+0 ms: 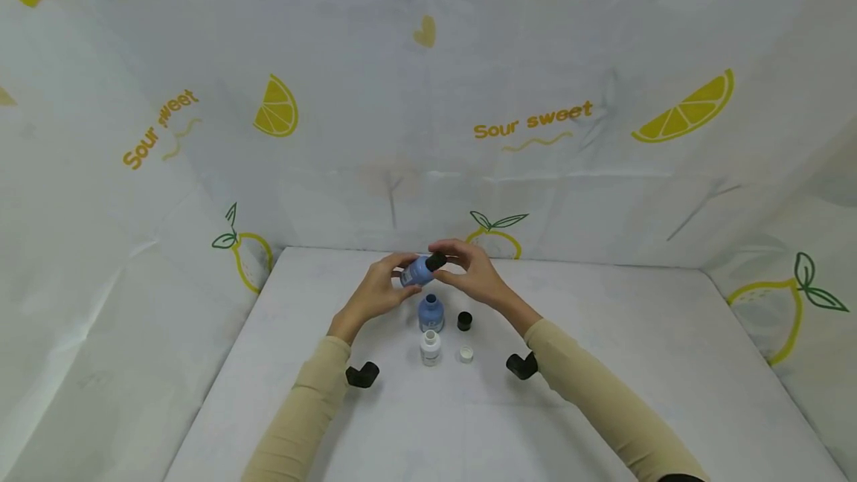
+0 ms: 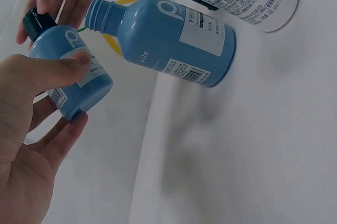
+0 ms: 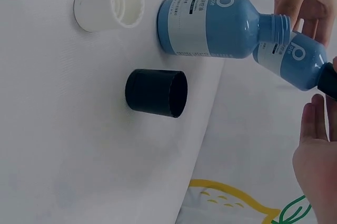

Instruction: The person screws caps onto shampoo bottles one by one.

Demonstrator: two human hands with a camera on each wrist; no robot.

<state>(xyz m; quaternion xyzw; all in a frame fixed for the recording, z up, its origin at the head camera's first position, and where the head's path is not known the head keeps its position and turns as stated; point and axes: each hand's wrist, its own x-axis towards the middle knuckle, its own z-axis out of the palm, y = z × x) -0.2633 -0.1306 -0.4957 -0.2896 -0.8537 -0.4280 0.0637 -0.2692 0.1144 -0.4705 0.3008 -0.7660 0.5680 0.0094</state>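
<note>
My left hand [image 1: 378, 290] grips a small blue bottle [image 1: 415, 274] by its body, thumb across the label, and holds it tilted above the table. At its neck sits a black cap [image 1: 436, 261], which my right hand [image 1: 477, 274] pinches between thumb and fingers. Below the hands stands a second blue bottle [image 2: 174, 37], upright and uncapped, its threaded neck bare. Nearer to me is a white bottle [image 1: 431, 350], also without a cap. To their right lie a loose black cap [image 3: 156, 93] and a white cap [image 3: 109, 4], both with hollow ends showing in the right wrist view.
Everything stands on a white table [image 1: 602, 363]. A white sheet printed with lemons [image 1: 402, 110] hangs behind it and along the sides. Black angled pieces [image 1: 362, 375] show beside both forearms.
</note>
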